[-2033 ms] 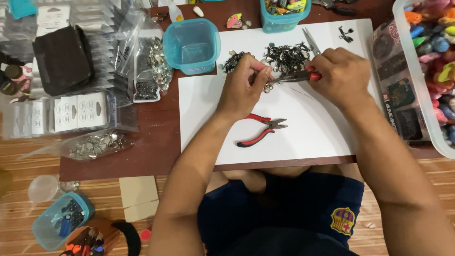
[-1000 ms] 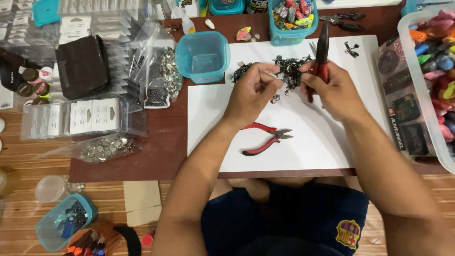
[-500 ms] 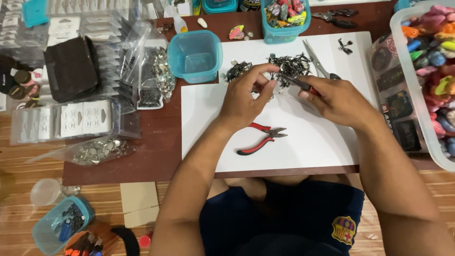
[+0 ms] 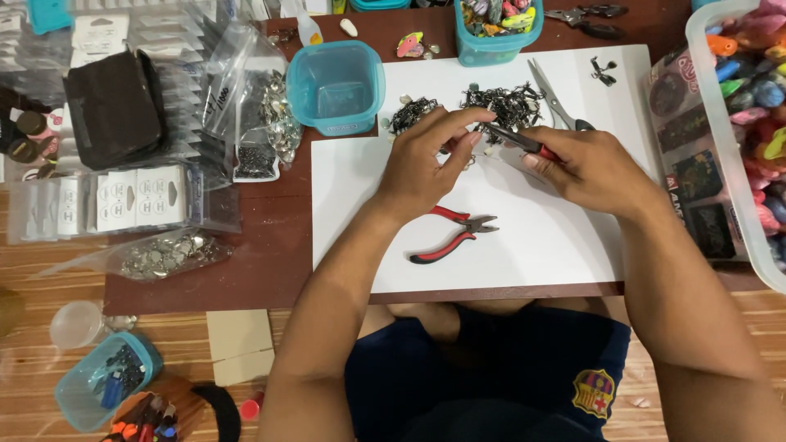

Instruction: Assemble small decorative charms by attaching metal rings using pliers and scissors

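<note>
Head view, hands: left hand [image 4: 426, 168] has thumb and forefinger pinched together on a tiny metal piece [image 4: 468, 157], too small to tell exactly what, probably a ring or clasp.
Right hand: right hand [image 4: 591, 168] is wrapped tight around red-handled pliers [image 4: 512, 141], tips pointing at the left fingertips.
Pliers tips: look closed or nearly closed right at that tiny piece, hard to say if they're touching.
Where it's happening: over the white sheet [image 4: 540, 237], just below the dark pile of small metal parts [image 4: 499, 102].
Nearby: a second pair of pliers [image 4: 454, 235] lies on the sheet below the left hand, scissors [image 4: 553, 98] sit beside the pile, blue tub [image 4: 334, 86] off to the left.
</note>
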